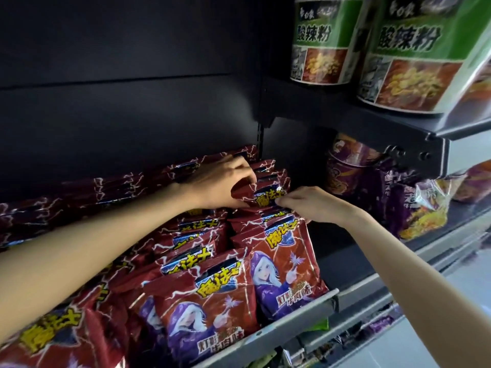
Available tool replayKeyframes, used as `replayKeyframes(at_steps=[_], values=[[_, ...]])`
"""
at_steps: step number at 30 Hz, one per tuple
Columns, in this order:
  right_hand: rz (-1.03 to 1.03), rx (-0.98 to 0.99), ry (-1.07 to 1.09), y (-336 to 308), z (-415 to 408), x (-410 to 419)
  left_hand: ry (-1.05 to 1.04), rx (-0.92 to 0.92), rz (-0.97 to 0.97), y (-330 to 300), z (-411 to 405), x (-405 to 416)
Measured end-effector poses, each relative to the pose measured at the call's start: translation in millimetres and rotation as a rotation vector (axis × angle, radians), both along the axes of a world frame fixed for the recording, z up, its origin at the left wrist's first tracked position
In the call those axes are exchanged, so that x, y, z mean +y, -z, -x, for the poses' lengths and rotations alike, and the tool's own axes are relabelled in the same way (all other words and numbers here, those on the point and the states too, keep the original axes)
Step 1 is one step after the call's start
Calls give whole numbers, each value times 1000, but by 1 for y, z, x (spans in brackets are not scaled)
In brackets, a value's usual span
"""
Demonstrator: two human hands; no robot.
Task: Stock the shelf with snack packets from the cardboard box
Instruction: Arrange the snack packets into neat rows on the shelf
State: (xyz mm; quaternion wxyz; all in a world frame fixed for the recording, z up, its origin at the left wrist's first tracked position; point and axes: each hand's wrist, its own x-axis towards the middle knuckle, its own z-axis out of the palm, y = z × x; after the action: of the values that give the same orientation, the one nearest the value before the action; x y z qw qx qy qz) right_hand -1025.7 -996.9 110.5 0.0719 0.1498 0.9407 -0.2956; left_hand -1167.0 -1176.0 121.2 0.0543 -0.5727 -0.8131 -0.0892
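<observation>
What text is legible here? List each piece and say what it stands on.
"酸辣粉" on the green noodle tubs, upper shelf.
"魔法士" in yellow on the red packets; it shows again on the packet that both hands hold.
Brand script at the tubs' tops: too blurred to read.
Line at the red packets' bottom edge: blurred, unreadable.
Print on the purple packets and purple cups: unreadable.

place: shop, likely | dark shelf [332, 296] | rows of snack packets [210, 304]

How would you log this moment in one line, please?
step: shelving | left hand + right hand: both gripping red packet | place: back of right row | shelf
</observation>
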Motion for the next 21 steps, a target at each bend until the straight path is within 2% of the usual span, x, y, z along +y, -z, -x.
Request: replayKeyframes(at_steps=[6, 14, 17, 21], values=[[185, 52, 10, 3, 8, -2, 38, -35, -2, 0, 3, 0], [176, 133, -33, 8, 5, -8, 111, -82, -55, 5, 7, -13], [112, 122, -39, 6, 1, -4, 91, -43, -24, 2, 4, -10], [-158, 159, -50, 4, -4, -1, 59, -18, -114, -14, -2, -27]])
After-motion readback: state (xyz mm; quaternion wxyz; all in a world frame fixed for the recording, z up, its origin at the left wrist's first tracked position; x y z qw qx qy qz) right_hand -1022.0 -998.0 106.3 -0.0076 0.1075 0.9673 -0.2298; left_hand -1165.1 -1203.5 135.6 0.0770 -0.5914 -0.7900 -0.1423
